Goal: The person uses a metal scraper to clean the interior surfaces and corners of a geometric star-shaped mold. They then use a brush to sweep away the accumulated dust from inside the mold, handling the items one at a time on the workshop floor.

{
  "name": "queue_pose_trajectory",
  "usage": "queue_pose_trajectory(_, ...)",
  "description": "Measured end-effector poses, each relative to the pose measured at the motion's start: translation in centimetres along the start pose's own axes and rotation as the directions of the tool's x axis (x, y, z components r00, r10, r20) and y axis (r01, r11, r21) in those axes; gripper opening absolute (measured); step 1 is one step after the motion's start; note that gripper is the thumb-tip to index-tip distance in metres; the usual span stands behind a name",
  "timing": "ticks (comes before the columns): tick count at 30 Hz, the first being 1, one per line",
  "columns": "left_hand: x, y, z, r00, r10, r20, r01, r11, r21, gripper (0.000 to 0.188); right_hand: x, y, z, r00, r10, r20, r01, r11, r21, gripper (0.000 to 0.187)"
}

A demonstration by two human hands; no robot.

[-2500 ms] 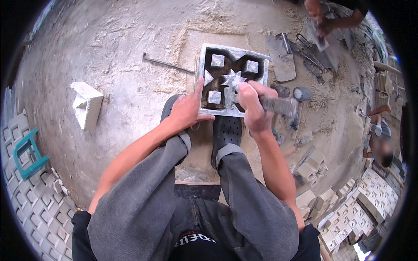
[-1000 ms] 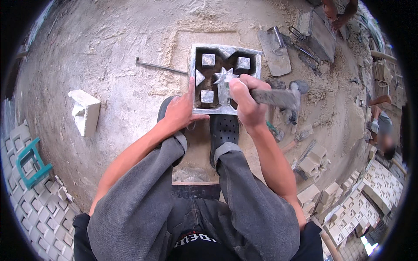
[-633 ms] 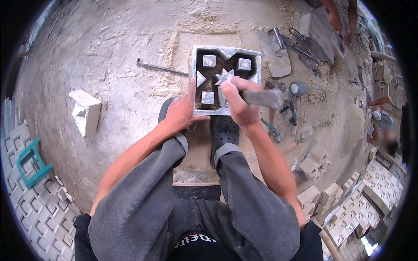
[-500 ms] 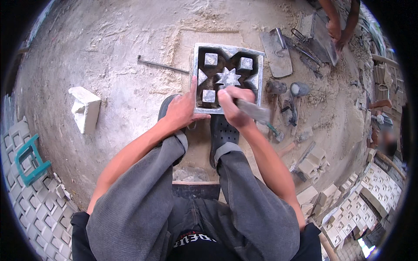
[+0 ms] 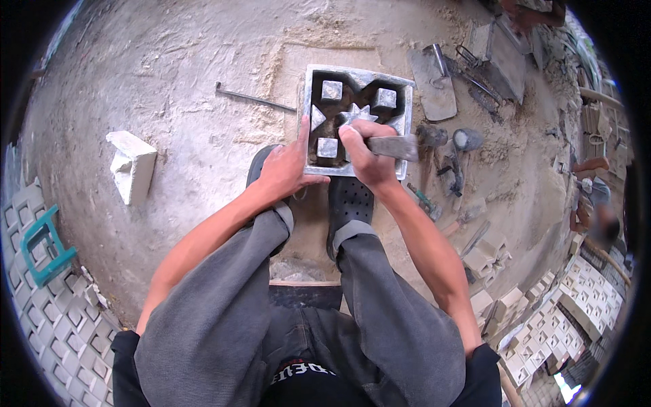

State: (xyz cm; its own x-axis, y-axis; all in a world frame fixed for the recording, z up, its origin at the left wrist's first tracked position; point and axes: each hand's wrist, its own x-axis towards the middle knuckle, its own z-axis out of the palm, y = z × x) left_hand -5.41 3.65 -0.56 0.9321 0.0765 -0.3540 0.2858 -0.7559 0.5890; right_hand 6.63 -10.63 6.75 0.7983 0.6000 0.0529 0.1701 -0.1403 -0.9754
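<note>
A square grey metal mould [image 5: 358, 70] lies before me, with square blocks, wedge-shaped sides and a star-shaped block inside. My left hand [image 5: 285, 166] grips its near left corner, index finger along the left wall and thumb along the near wall. Over the mould's near right part, my right hand [image 5: 369, 152] is closed round a flat grey-brown tool [image 5: 395, 147]. The tool's wide end sticks out to the right past the mould's wall. Its other end is hidden by my fingers. The near right inside of the mould is covered by that hand.
A thin metal bar [image 5: 254, 99] lies left of the mould, and a white block [image 5: 133, 166] farther left. To the right are a flat metal plate [image 5: 434, 91], dark cylinders [image 5: 468, 139] and pale patterned blocks [image 5: 542, 332]. Another person's hands [image 5: 525, 17] show at the far right.
My right hand has shifted slightly, and the tool has swung up from a downward slant to nearly level. The mould has moved a little to the right. The other person's hands have moved farther away.
</note>
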Motion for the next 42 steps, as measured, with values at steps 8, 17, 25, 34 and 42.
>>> queue_pose_trajectory(8,0.5,0.4,0.1,0.999,0.029,-0.039,-0.028,0.999,0.033,0.135,-1.5,2.1,0.0,0.999,-0.023,0.041,0.025,0.999,-0.042,0.033)
queue_pose_trajectory(17,0.1,0.3,-0.5,1.000,0.009,-0.013,-0.009,0.999,0.036,0.135,-1.7,-0.9,0.4,0.991,0.010,-0.135,0.004,0.995,0.099,0.033)
queue_pose_trajectory(25,0.3,0.2,-0.6,1.000,-0.019,0.018,0.019,0.999,-0.030,0.136,-0.3,-1.0,0.3,0.999,-0.012,-0.051,0.011,1.000,-0.014,0.036)
queue_pose_trajectory(34,0.4,0.2,0.0,0.998,0.037,-0.042,-0.037,0.999,0.007,0.137,0.4,1.6,-0.2,0.989,0.139,-0.049,-0.130,0.980,0.151,0.035)
queue_pose_trajectory(42,0.6,1.0,-0.3,0.999,-0.021,0.038,0.020,1.000,0.010,0.137,-1.2,3.0,-0.1,0.996,0.033,-0.086,-0.026,0.997,0.073,0.035)
